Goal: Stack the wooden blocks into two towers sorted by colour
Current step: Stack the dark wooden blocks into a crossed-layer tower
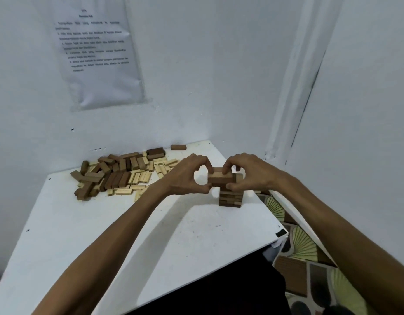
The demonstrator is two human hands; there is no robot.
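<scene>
White walls are meeting in a corner behind a white table (pixel 105 235), and a printed sheet (pixel 98 53) is hanging in the upper left of the frame. The brown tower (pixel 230 198) is standing right of centre, near the table's right edge. The left hand (pixel 187 176) and the right hand (pixel 248 173) are closing on it from either side, each narrowly pinching the top blocks (pixel 220 178) between thumb and curled fingers. The loose pile (pixel 119 176) of dark and pale blocks is lying left of centre against the far wall. One stray dark block (pixel 178 147) is sitting apart from the pile, just above the hands.

The blocks are looking small, stiff and light, with smooth faces that are likely to slide on one another. A pinch across the short ends or the long sides, as both hands are doing now, is probably suiting them best. Any sideways push is risking a shift in the layers underneath.

The tower is leaving little room on its right, where the table is ending above a patterned fabric (pixel 305 246). Bare tabletop is lying open toward the lower left, which is looking like the safer ground for a second, pale tower. No pale tower is plainly showing yet.
</scene>
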